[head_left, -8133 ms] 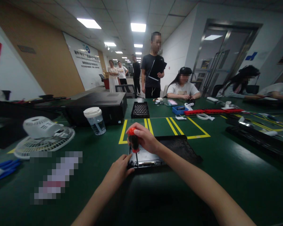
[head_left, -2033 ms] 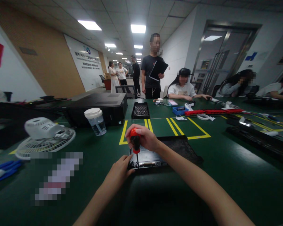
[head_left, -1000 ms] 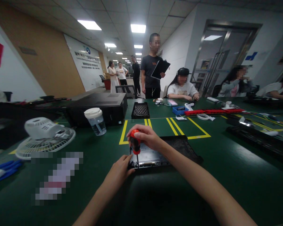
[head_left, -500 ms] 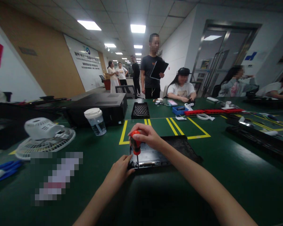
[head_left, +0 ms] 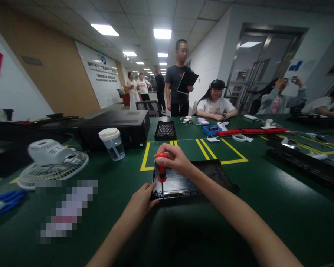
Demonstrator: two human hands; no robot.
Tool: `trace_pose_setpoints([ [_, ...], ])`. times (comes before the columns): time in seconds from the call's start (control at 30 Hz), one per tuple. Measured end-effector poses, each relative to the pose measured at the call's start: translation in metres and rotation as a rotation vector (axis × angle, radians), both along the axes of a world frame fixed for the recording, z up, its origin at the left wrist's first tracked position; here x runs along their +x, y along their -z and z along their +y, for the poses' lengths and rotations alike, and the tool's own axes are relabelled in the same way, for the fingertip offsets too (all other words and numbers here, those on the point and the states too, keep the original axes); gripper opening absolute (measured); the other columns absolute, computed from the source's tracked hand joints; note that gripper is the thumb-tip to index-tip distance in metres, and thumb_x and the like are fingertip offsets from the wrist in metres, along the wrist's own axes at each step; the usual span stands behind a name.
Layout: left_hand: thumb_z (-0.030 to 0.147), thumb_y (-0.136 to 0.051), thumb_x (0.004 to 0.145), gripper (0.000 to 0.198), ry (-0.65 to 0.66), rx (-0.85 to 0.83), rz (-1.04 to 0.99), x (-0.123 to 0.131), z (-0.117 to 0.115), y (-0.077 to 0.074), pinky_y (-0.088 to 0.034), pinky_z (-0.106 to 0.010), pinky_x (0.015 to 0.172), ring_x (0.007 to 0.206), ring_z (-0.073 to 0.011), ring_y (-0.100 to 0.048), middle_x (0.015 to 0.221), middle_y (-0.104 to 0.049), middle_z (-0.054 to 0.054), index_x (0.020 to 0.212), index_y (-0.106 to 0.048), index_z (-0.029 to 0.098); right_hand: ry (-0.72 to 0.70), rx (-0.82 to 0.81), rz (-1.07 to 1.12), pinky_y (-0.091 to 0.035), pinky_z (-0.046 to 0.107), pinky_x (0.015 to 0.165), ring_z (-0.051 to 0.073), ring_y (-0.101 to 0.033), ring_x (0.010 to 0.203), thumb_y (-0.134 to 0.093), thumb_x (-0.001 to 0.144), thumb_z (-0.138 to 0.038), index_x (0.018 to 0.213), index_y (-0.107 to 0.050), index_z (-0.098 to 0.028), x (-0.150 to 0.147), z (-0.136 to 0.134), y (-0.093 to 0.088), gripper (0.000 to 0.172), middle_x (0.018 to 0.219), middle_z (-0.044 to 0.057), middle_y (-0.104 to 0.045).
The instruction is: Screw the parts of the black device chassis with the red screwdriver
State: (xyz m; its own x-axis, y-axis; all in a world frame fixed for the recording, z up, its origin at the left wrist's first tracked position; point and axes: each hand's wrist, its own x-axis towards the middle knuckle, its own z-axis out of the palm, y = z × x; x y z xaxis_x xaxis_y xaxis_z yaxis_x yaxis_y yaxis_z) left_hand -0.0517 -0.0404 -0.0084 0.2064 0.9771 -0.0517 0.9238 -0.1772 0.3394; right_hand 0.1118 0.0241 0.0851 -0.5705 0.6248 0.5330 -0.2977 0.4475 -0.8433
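Observation:
My right hand (head_left: 173, 158) is closed around the red and black handle of a screwdriver (head_left: 161, 168). The tool stands nearly upright, its thin shaft reaching down to the near left corner of a flat black plastic panel (head_left: 195, 181). My left hand (head_left: 144, 196) grips that same corner, thumb along the front edge and fingers at the left side. Metallic parts show along the panel's near edge beside the shaft. Too small to make out is what the screwdriver's tip touches.
On the green table, left, are a white fan (head_left: 51, 159), a lidded cup (head_left: 113, 144) and a large black case (head_left: 119, 126). Beyond the panel lie yellow tape lines and a black tray (head_left: 166, 130). Long black parts (head_left: 308, 170) lie right. People sit and stand beyond.
My right hand has shifted slightly and turned a little around the screwdriver handle. My left hand and the panel stay put. At the far right, a seated person has raised both hands.

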Motion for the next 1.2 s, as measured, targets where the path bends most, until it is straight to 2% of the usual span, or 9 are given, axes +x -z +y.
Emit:
trace_pose_setpoints([
  [0.37, 0.027, -0.053, 0.076, 0.056, -0.008, -0.013, -0.006, 0.0017, -0.0023, -0.0039, -0.040, -0.031, 0.091, 0.106, -0.0229, -0.052, 0.122, -0.051, -0.010, 0.129, -0.043, 0.017, 0.065, 0.047, 0.036, -0.042, 0.021, 0.053, 0.009, -0.051, 0.056, -0.068, 0.068, -0.029, 0.069, -0.044, -0.017, -0.0019, 0.0006, 0.0008, 0.026, 0.063, -0.004, -0.051],
  [0.87, 0.028, -0.055, 0.076, 0.057, -0.009, 0.000, 0.013, 0.0003, 0.0009, 0.0004, -0.039, -0.031, 0.092, 0.108, -0.0228, -0.052, 0.124, -0.050, -0.011, 0.130, -0.042, 0.017, 0.208, 0.102, 0.025, -0.039, 0.020, 0.050, 0.008, -0.050, 0.054, -0.067, 0.068, -0.026, 0.065, -0.040, -0.018, -0.0041, -0.0010, 0.0005, 0.028, 0.061, -0.005, -0.048],
  [1.2, 0.028, -0.055, 0.075, 0.057, -0.009, 0.012, 0.012, 0.0011, 0.0007, 0.0006, -0.040, -0.031, 0.090, 0.105, -0.0230, -0.053, 0.122, -0.051, -0.011, 0.130, -0.042, 0.017, 0.287, 0.041, 0.001, -0.037, 0.019, 0.043, 0.007, -0.048, 0.048, -0.066, 0.069, -0.033, 0.068, -0.039, -0.019, -0.0090, -0.0035, 0.0034, 0.031, 0.058, -0.007, -0.044],
])
